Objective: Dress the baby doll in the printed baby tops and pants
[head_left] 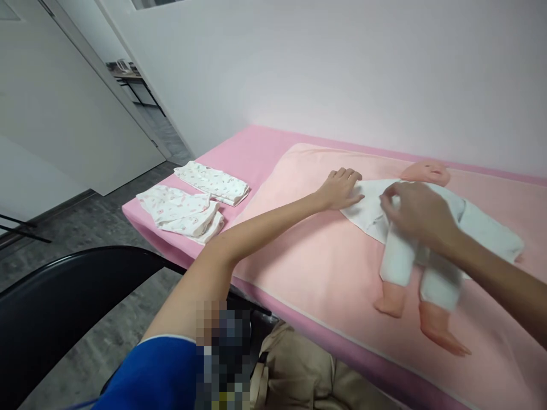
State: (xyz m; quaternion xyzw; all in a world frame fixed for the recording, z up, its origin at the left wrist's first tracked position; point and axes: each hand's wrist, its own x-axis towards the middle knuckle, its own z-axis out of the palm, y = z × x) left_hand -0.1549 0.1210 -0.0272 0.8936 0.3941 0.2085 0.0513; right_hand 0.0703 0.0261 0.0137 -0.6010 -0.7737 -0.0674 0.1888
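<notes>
A baby doll (431,171) lies on its back on the peach pad, head toward the wall and bare feet toward me. It wears a white top (482,222) and white trousers (399,262). My left hand (342,191) lies at the end of the top's sleeve on the left, fingers spread and thumb over the cloth's edge. Above the doll's front is my right hand (421,213), slightly blurred, thumb and fingertips drawn together close to the white fabric. Whatever those fingertips may pinch is hidden. My right forearm covers part of the doll's body.
Two folded white printed baby garments (183,213) lie at the left end of the pink table (256,148), beside the peach pad (299,256). A black chair (85,307) stands at lower left. A white wall (363,74) borders the table's far side.
</notes>
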